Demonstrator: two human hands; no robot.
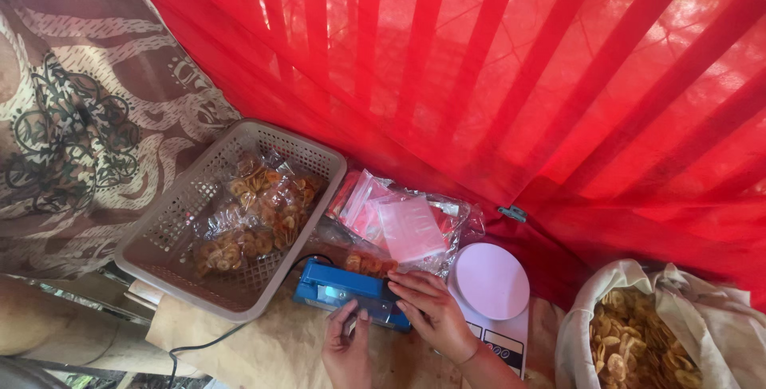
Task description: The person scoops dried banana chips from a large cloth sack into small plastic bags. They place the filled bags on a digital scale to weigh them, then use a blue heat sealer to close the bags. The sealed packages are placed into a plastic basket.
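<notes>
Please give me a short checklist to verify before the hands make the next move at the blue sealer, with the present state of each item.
1. Right hand rests on the blue sealer: ok.
2. Left hand pinches at the sealer's front edge: ok.
3. Bag held in the sealer: cannot tell, the hands cover it.
4. Sealer's black cord runs off the table edge; plugged in: cannot tell.
5. Empty clear bags lie behind the sealer, near the hands: ok.
6. Basket holds filled chip bags, with room left: ok.
</notes>
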